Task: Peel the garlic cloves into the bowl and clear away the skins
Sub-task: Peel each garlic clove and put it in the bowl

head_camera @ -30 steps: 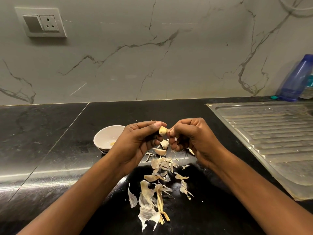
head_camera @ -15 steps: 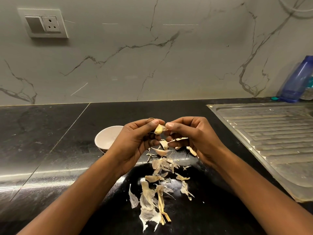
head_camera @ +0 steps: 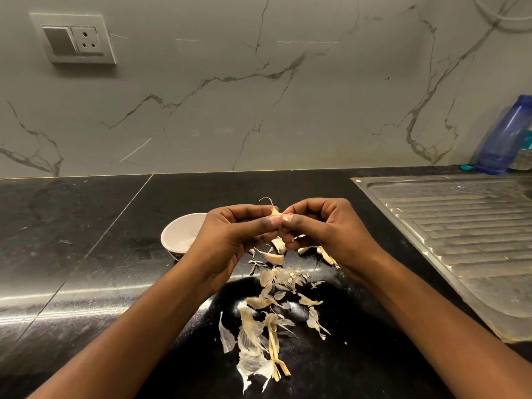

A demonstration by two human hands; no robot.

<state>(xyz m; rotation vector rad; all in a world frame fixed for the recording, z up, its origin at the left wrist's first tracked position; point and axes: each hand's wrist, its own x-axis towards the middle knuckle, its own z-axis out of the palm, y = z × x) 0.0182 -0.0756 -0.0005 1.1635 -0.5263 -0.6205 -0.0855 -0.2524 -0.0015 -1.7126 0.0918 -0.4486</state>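
Left hand [head_camera: 230,240]: fingers curled, thumb and fingertips pinching the garlic clove [head_camera: 275,211] from its 9 o'clock side.
Right hand [head_camera: 325,231]: fingers curled, thumb and forefinger pinching the same clove from 3 o'clock; the two thumb tips touch.
Garlic clove: held above the counter between both hands; only its top and a thin curl of skin at 12 o'clock show.
Switch plate [head_camera: 74,38]: on the marble wall at 11 o'clock from the hands, well apart.
Counter [head_camera: 86,254]: black polished stone with a slanting seam; a wide stretch lies at 9 o'clock, from the bowl to the left edge of view.
Bowl [head_camera: 178,231]: white, upright, at 9 o'clock just beside the left hand, which hides its right rim; a small yellow bit inside.
Loose cloves [head_camera: 273,257]: on the counter directly under the hands.
Skins [head_camera: 267,326]: scattered at 6 o'clock, between the forearms.
Drainboard [head_camera: 460,240]: ribbed steel at 3 o'clock; its near edge slants past the right forearm.
Bottle [head_camera: 503,136]: blue, at 2 o'clock against the wall.
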